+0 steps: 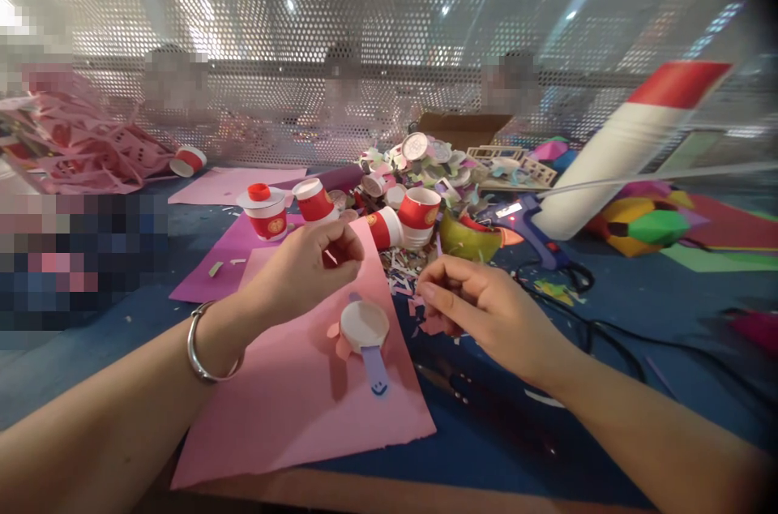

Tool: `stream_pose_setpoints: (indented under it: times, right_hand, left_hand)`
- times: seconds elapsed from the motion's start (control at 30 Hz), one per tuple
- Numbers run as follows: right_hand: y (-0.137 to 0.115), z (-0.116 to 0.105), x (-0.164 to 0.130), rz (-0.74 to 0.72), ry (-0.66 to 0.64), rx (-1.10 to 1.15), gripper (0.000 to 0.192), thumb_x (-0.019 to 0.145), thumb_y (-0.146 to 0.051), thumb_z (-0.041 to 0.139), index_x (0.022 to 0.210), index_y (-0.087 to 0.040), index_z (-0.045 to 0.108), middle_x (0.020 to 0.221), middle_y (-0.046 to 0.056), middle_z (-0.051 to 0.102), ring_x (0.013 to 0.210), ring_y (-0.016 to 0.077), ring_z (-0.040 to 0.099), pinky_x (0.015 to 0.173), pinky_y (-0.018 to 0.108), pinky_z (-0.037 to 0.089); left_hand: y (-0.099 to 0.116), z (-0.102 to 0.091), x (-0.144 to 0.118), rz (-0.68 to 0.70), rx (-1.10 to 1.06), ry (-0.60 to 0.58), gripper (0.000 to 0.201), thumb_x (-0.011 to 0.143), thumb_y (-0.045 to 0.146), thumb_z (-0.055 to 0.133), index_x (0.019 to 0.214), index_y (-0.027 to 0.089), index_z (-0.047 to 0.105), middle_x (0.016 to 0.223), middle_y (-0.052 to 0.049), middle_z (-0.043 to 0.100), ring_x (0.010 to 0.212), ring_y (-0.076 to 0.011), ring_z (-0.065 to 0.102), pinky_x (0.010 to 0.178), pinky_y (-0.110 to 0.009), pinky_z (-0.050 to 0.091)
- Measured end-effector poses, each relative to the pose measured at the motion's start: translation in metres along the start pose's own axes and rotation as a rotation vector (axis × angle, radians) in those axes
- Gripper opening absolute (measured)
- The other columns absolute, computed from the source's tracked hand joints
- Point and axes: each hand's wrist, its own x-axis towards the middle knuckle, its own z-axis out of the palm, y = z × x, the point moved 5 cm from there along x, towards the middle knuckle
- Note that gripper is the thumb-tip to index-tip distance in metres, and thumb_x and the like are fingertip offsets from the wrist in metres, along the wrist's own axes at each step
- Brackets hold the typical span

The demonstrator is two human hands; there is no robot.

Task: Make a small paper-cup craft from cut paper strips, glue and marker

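Looking down from my head camera, I see my left hand (304, 267) raised over a pink paper sheet (292, 392), its fingers curled in and the fingertips (346, 242) pinched together on something too small for me to make out. My right hand (480, 307) hovers just beside it, above the blue table (638, 311), fingers loosely bent and the thumb pressed near the forefinger; whether it has hold of anything I cannot tell. A silver bangle (203, 348) circles my left wrist.

Below and between my hands, a small white paper cup (365, 326) lies on the pink sheet with pink petals around it and a lilac strip (375, 372) bearing a smiley running out from under it. Neither hand touches it.

Behind my hands stand several red-and-white cups (419, 214), a heap of paper scraps (438, 161), a green bowl (465, 238) and a blue glue gun (528, 218) whose black cord trails across the table. A perforated metal screen (365, 27) closes off the back.
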Motion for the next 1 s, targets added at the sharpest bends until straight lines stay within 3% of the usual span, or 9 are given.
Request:
stream_pose_setpoints:
  times: [0.23, 0.53, 0.77, 1.0]
  right_hand:
    - [0.003, -0.003, 0.001, 0.009, 0.053, -0.004, 0.019, 0.093, -0.04, 0.065, 0.092, -0.022, 0.061, 0.074, -0.001, 0.061, 0.058, 0.0114, 0.06, 0.051, 0.024, 0.05]
    - [0.005, -0.005, 0.003, 0.006, 0.077, -0.104, 0.019, 0.09, -0.04, 0.066, 0.092, -0.022, 0.061, 0.073, 0.0, 0.063, 0.059, 0.0141, 0.061, 0.054, 0.028, 0.051]
    - [0.0, -0.009, 0.001, -0.067, 0.131, -0.239, 0.01, 0.089, -0.032, 0.063, 0.088, -0.023, 0.062, 0.068, -0.001, 0.062, 0.059, 0.0154, 0.058, 0.055, 0.03, 0.046]
    - [-0.001, -0.009, 0.001, -0.099, 0.139, -0.272, 0.007, 0.089, -0.03, 0.062, 0.087, -0.024, 0.061, 0.068, -0.001, 0.06, 0.059, 0.0149, 0.055, 0.053, 0.029, 0.044]
  left_hand:
    - [-0.004, -0.003, 0.0, -0.051, -0.177, 0.03, 0.008, 0.072, 0.016, 0.066, 0.074, 0.018, 0.058, 0.069, 0.003, 0.055, 0.063, -0.0103, 0.046, 0.057, -0.025, 0.037]
    - [-0.005, -0.007, -0.001, -0.075, -0.201, 0.066, 0.014, 0.074, 0.019, 0.069, 0.074, 0.018, 0.055, 0.065, 0.005, 0.05, 0.059, -0.0094, 0.042, 0.054, -0.025, 0.033]
    - [-0.006, -0.008, 0.002, -0.042, -0.267, 0.141, 0.012, 0.082, 0.022, 0.069, 0.082, 0.019, 0.057, 0.073, 0.002, 0.059, 0.067, -0.0116, 0.052, 0.062, -0.027, 0.042]
    - [-0.012, -0.006, 0.002, -0.076, -0.31, 0.13, 0.012, 0.08, 0.022, 0.071, 0.082, 0.018, 0.06, 0.074, 0.002, 0.059, 0.067, -0.0113, 0.052, 0.062, -0.027, 0.041]
